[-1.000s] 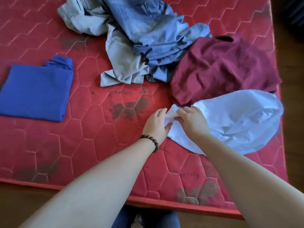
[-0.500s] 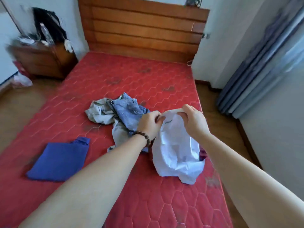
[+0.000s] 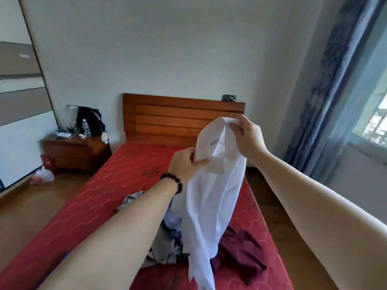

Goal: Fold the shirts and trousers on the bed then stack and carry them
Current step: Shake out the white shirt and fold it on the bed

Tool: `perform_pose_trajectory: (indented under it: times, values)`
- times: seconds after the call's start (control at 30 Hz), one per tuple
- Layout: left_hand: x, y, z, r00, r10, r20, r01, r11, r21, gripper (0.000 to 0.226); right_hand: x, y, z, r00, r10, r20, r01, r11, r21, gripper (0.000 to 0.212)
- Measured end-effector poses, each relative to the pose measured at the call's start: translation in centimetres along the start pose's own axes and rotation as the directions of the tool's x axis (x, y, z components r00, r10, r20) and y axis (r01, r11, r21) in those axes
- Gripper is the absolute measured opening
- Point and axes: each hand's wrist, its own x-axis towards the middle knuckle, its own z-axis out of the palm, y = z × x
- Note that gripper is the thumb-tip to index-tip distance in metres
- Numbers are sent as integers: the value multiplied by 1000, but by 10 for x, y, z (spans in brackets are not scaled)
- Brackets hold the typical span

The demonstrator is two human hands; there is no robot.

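A white shirt hangs in the air over the red mattress. My left hand, with a bead bracelet at the wrist, grips its upper left edge. My right hand pinches the top of the shirt higher up. Below, a maroon garment lies crumpled on the bed. Grey and blue clothes lie in a heap behind my left forearm, partly hidden. The folded blue shirt is out of sight.
A wooden headboard stands at the far end. A wooden nightstand with a bottle and bag sits to the left, a plastic bag on the floor beside it. Curtains and a window are on the right.
Both hands have lifted the white shirt off the mattress and raised it high in front of me. My view has tilted up from the bed to the room.
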Motion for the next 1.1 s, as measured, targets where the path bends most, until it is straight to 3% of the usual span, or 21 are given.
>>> perform_pose_trajectory:
  times: [0.2,0.3,0.43,0.57,0.87,0.97,1.03,1.1]
  values:
    - [9,-4,-32,995,-6,-97,9,1000,24,32,3,-11,-23,1000,-7,-19,8,1000,15,14]
    - [22,7,-48,977,-28,-211,19,999,-46,33,0,-13,-35,999,-6,-40,5,999,-31,32]
    - [44,27,-65,976,2,-219,-8,1000,-25,33,5,-13,-49,999,3,-36,-7,996,-92,35]
    - [60,39,-88,993,81,-82,-81,997,-3,40,14,-18,-66,999,26,-24,-27,997,-68,54]
    - [68,72,-127,988,53,143,-22,978,-208,58,27,-36,-87,994,110,25,-112,991,70,49]
    - [67,77,-141,959,123,254,-75,978,-192,67,25,-37,-97,980,116,161,-149,966,212,49]
    - [67,77,-151,933,151,325,-104,982,-158,73,22,-35,-108,941,103,322,-204,932,299,38]
    - [67,78,-158,906,156,393,-132,987,-88,69,21,-32,-114,881,117,458,-239,946,218,34]
